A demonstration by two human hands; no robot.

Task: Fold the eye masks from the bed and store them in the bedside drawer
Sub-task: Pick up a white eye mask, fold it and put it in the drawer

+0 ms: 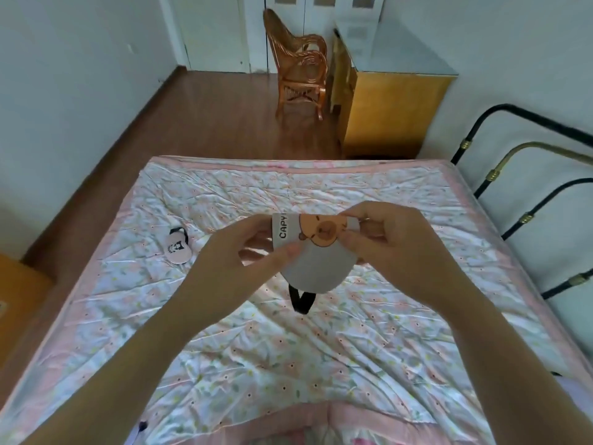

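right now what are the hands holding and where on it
Both hold the grey eye mask above the bed: left hand pinches its left edge, right hand its upper right corner. Its black strap dangles free.

Both hands hold a grey eye mask [316, 252] above the bed [401, 332]: the left hand [234, 252] pinches its left edge and the right hand [382, 239] pinches its upper right corner, the mask bearing a brown cartoon animal and the letters "CAPY", with its black strap [301, 300] hanging below. A second, pink eye mask [178, 250] with a black strap lies flat on the floral quilt, left of the hands and apart from them. Beyond the bed stand a rattan chair [298, 62] and a yellow wooden cabinet [391, 114]; a black metal bed frame [526, 175] runs along the right side.
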